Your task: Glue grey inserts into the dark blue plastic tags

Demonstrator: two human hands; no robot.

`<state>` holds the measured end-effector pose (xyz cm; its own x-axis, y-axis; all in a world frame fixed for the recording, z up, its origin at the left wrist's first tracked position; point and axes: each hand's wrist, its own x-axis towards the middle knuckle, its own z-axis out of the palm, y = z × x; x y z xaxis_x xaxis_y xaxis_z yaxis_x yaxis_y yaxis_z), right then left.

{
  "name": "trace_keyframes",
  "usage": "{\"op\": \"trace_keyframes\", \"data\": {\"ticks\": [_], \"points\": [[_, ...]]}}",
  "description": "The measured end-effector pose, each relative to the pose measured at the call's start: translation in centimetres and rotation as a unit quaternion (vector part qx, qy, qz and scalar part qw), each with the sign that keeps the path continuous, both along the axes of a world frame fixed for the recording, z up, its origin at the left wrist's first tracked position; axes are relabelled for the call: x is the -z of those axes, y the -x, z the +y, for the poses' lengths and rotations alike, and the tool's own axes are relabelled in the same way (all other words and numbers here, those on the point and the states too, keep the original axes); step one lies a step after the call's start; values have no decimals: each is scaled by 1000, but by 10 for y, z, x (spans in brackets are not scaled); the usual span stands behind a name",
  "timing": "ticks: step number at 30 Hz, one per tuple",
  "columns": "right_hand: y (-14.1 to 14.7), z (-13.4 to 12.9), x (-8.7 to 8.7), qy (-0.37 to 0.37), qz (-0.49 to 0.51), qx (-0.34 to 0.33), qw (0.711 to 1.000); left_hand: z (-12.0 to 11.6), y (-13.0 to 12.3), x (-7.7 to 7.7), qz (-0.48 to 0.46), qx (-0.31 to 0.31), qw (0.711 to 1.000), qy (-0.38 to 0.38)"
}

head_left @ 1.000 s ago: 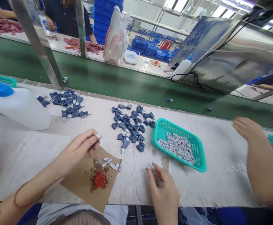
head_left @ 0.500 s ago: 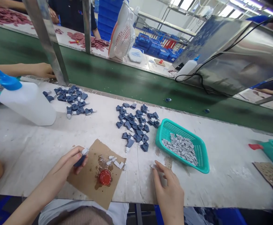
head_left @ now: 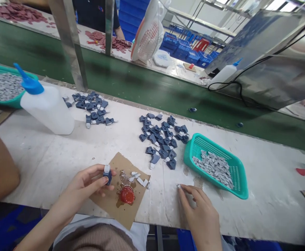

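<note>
My left hand (head_left: 86,186) grips a dark blue plastic part (head_left: 107,178), its light grey tip pointing up, over the left edge of a brown cardboard piece (head_left: 123,218). On that cardboard sit a red cap (head_left: 127,195) in wet brownish spots and several loose light grey pieces (head_left: 142,182). To the right, just above the white tabletop, my right hand (head_left: 203,214) pinches a small light grey piece (head_left: 179,186) between thumb and forefinger. A green basket (head_left: 190,158) of similar grey pieces stands beyond it. Several blue parts with grey tips (head_left: 163,139) lie spread in front of me.
A white bottle with a blue nozzle (head_left: 49,109) stands at left, near another heap of blue parts (head_left: 93,104). Behind runs a green conveyor belt (head_left: 147,87) with two blue parts on it. Metal posts (head_left: 70,45) rise at the belt. A person's arm (head_left: 119,33) shows across.
The view has shifted, moving the scene rightward. My left hand has turned the blue part more upright. My right thumb and forefinger now show the small grey piece clearly. A co-worker's forearm at left has gone.
</note>
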<state>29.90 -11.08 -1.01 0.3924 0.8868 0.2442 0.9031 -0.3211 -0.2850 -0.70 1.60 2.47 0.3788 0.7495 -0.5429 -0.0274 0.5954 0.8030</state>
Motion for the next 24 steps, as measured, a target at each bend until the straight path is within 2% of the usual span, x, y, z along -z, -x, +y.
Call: {"op": "trace_keyframes", "data": {"ticks": [3, 9, 14, 20, 24], "points": [[3, 4, -2, -7, -20, -9, 1000, -1, 1, 1, -11, -3, 1000, 23], [7, 11, 2, -1, -30, -44, 999, -6, 3, 5, -69, -51, 993, 76], [7, 10, 3, -1, -30, -49, 998, -11, 4, 7, -81, -59, 991, 92], [9, 12, 0, -2, -26, -45, 999, -12, 2, 10, -72, -34, 995, 67], [24, 17, -15, -13, -12, -43, 999, -14, 2, 12, -74, -13, 996, 41]]}}
